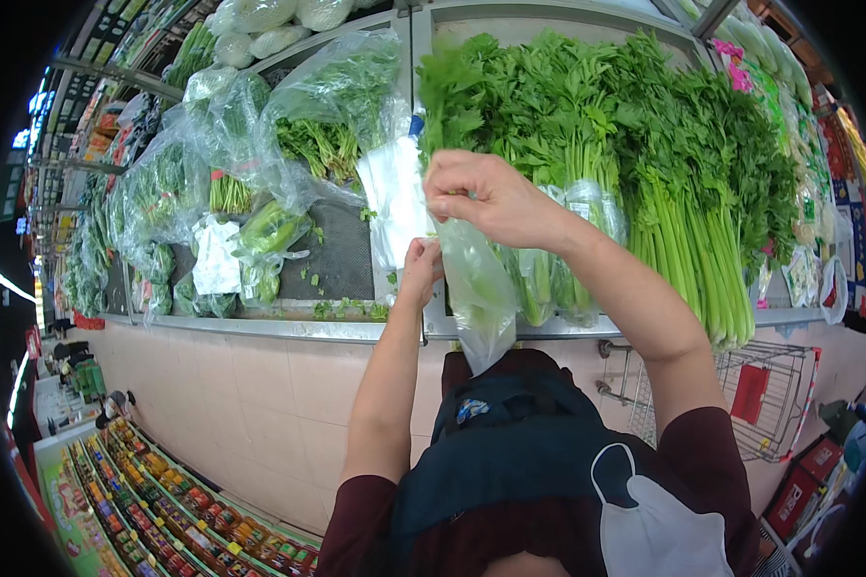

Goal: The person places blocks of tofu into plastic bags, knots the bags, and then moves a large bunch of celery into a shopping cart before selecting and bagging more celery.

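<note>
A clear plastic bag (pixel 482 288) with pale green celery stalks in it hangs over the shelf's front edge. My right hand (pixel 487 193) is at the bag's top, its fingers curled; leafy green tops (pixel 447 90) rise above it, blurred. My left hand (pixel 422 268) pinches the left side of the bag's mouth. A stack of white plastic bags (pixel 393 202) lies just left of my hands. To the right lie bagged celery bunches (pixel 538 278) and a large pile of loose celery (pixel 682 245) with its leaves towards the back.
The produce shelf's metal edge (pixel 332 330) runs across before me. Bagged leafy greens (pixel 155 180) fill the left side, with leaf scraps on the dark mat (pixel 339 249). A wire shopping cart (pixel 750 397) stands right, and a rack of jars (pixel 187 498) lower left.
</note>
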Motion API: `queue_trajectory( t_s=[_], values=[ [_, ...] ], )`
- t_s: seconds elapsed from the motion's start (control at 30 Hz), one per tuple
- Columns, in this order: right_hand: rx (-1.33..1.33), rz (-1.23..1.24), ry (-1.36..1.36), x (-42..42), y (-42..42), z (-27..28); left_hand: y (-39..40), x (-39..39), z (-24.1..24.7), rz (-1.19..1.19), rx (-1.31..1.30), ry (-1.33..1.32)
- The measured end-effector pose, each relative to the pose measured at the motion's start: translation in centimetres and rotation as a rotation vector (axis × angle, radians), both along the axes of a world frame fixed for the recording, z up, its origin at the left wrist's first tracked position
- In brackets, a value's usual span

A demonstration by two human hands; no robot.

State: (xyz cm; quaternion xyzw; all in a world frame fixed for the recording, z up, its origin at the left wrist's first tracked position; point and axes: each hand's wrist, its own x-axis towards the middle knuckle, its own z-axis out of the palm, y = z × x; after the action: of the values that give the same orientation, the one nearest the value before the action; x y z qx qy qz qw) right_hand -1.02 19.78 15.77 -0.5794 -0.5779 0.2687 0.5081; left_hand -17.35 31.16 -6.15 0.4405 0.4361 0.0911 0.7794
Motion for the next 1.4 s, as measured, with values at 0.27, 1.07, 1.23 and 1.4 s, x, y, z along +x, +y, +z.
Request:
queue_trajectory(
  t_s=[0.27, 1.07, 1.23, 1.4],
  values=[
    [-0.385, -0.947, -0.077, 4.2, -3.2, -14.4, -1.9, -1.4, 4.1, -0.032, -0.396, -0.489],
    [-0.306, -0.638, -0.431, -11.5, -2.6, -19.0, 2.0, -4.3, 2.2, -0.898, 1.073, 0.175],
    [-0.133, -0.698, 0.508, -9.1, -4.2, -22.0, 4.8, -4.9, 3.5, -0.717, 1.685, -0.137],
    [-0.273, -0.588, 1.003, -8.6, -5.4, -21.3, 4.8, -5.2, 1.5, -0.651, 0.784, 0.048]
  ],
)
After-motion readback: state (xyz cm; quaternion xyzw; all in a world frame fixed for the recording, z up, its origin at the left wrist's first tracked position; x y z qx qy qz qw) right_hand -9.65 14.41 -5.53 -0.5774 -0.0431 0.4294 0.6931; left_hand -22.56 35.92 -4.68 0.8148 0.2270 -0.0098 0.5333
